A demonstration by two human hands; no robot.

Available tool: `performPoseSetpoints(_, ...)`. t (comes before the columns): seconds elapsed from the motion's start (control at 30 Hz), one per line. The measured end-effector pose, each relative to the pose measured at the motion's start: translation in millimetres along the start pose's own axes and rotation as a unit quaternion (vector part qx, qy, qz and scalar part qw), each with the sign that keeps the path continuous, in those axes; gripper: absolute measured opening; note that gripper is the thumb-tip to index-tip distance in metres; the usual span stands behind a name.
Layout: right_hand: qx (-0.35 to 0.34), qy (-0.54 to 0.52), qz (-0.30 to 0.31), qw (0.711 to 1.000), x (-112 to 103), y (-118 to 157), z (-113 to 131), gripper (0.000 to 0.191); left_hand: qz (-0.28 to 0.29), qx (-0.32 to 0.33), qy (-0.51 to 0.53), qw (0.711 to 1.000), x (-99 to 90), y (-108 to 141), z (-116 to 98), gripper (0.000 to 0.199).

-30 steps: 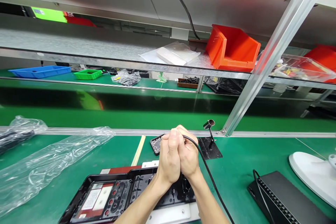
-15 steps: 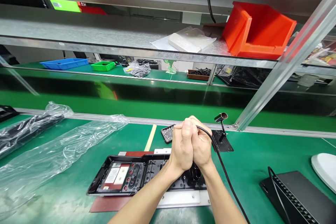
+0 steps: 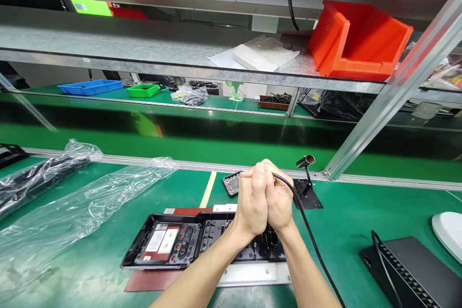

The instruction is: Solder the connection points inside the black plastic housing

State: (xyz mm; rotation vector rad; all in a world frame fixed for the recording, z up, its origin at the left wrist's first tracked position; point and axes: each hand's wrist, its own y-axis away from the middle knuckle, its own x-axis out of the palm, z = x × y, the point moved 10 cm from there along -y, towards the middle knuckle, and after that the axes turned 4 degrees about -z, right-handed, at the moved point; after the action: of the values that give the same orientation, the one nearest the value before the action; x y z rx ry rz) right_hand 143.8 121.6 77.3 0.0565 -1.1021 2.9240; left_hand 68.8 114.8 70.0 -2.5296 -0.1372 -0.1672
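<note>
My left hand [image 3: 253, 198] and my right hand [image 3: 278, 197] are closed together, side by side, around an upright corded tool. Their fingers hide its body; only its black cable [image 3: 306, 224] shows, leaving the top of my grip and curving down to the right. Below my hands lies a long black plastic housing [image 3: 197, 219], its ribbed inside facing up. Its right part is partly covered by my hands and forearms. Under the housing are a white fixture [image 3: 249, 273] and a reddish-brown board [image 3: 151, 281]. A small black tray of screws [image 3: 231, 184] sits just behind my left hand.
A black stand with a ring holder [image 3: 306, 173] is right of my hands. Clear plastic wrap [image 3: 90, 207] covers the left side of the green bench. A black panel [image 3: 415, 269] and a white object [image 3: 447, 231] lie at right. An orange bin [image 3: 361, 41] sits on the overhead shelf.
The whole view has shifted slightly, so things appear a little further right. My hands keep the same grip over the housing.
</note>
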Motion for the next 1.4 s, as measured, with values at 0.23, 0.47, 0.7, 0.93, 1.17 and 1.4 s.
performPoseSetpoints(0.23, 0.004, 0.003, 0.006, 1.000, 0.7, 0.0, -0.1, 0.036, 0.008, 0.006, 0.017, 1.000, 1.2, 0.3, -2.4, 0.051)
performPoseSetpoints(0.47, 0.000, 0.002, 0.002, 1.000, 0.2, 1.4, 0.2, 0.036, 0.006, 0.006, 0.015, 1.000, 1.0, 0.5, -1.8, 0.050)
performPoseSetpoints(0.7, 0.005, 0.006, 0.002, 1.000, 0.4, -0.4, 0.9, 0.039, 0.005, 0.002, 0.009, 1.000, 1.0, 0.7, -1.1, 0.053)
performPoseSetpoints(0.93, 0.014, 0.009, -0.001, 1.000, -0.4, 0.2, -0.8, 0.040, 0.003, -0.005, 0.004, 1.000, 0.1, 0.7, 1.2, 0.053)
performPoseSetpoints(1.17, 0.015, 0.000, 0.002, 1.000, 0.9, 0.9, -2.9, 0.032, -0.008, -0.003, -0.011, 1.000, -3.2, 0.2, 2.8, 0.053)
performPoseSetpoints(1.4, 0.010, 0.007, 0.002, 1.000, 1.5, 1.1, -2.8, 0.035, -0.016, -0.005, -0.020, 1.000, -5.7, 0.5, 2.9, 0.053)
